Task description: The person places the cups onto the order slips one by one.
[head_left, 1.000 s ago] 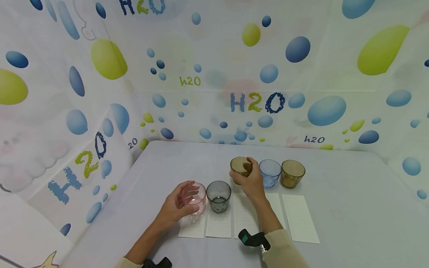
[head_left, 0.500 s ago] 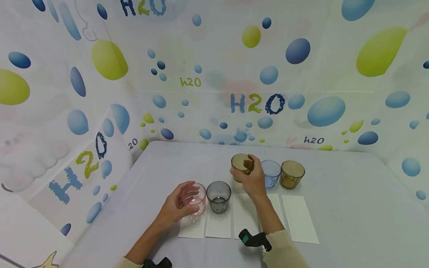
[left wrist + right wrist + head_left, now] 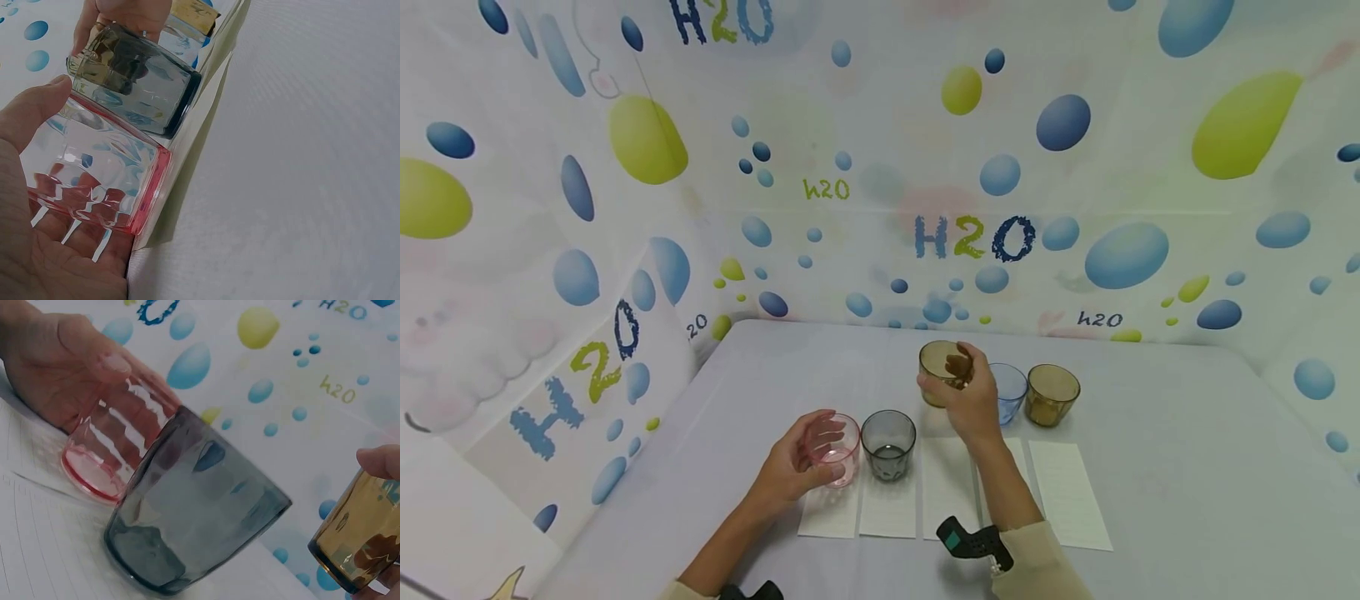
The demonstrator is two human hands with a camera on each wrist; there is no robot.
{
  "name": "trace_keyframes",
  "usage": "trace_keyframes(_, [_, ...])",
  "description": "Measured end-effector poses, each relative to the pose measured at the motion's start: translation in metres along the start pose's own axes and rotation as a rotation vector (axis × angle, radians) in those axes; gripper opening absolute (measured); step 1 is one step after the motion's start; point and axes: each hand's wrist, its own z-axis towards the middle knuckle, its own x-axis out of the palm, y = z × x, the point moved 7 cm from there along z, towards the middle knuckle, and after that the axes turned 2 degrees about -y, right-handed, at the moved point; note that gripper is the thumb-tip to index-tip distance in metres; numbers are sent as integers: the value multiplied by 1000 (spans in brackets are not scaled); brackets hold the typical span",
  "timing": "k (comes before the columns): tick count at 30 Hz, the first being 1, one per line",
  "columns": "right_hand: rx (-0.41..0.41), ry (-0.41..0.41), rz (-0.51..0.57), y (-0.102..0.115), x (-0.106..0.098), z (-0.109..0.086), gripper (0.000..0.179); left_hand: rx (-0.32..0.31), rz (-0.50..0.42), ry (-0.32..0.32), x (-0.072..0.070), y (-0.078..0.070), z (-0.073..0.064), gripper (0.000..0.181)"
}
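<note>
My left hand [image 3: 801, 465] wraps around a pink glass [image 3: 837, 447] that stands on the leftmost white paper strip [image 3: 829, 510]; the left wrist view shows my palm against the pink glass [image 3: 100, 178]. A grey glass [image 3: 888, 443] stands beside it on the second strip, seen close as the grey glass [image 3: 194, 512]. My right hand [image 3: 967, 400] grips an amber glass [image 3: 942, 371] and holds it a little above the table, in front of a blue glass [image 3: 1009, 392]. A second amber glass [image 3: 1052, 394] stands at the right end of the row.
Several white paper strips lie side by side on the grey table [image 3: 1187, 467]; the rightmost strip [image 3: 1067, 493] is bare. Bubble-patterned curtain walls close in the back and left. A wrist camera mount [image 3: 972, 542] sits on my right sleeve.
My right hand has lifted the amber glass slightly and tilted it, with fingers now further over its rim. The left hand stays on the pink glass.
</note>
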Motion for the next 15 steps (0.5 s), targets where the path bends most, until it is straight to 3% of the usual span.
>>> trace_keyframes(8, [-3, 12, 35, 14, -3, -4, 80, 25, 15, 0, 0, -2, -1, 71])
trace_keyframes(15, [-12, 19, 67, 22, -6, -8, 78, 1, 14, -3, 0, -2, -1, 74])
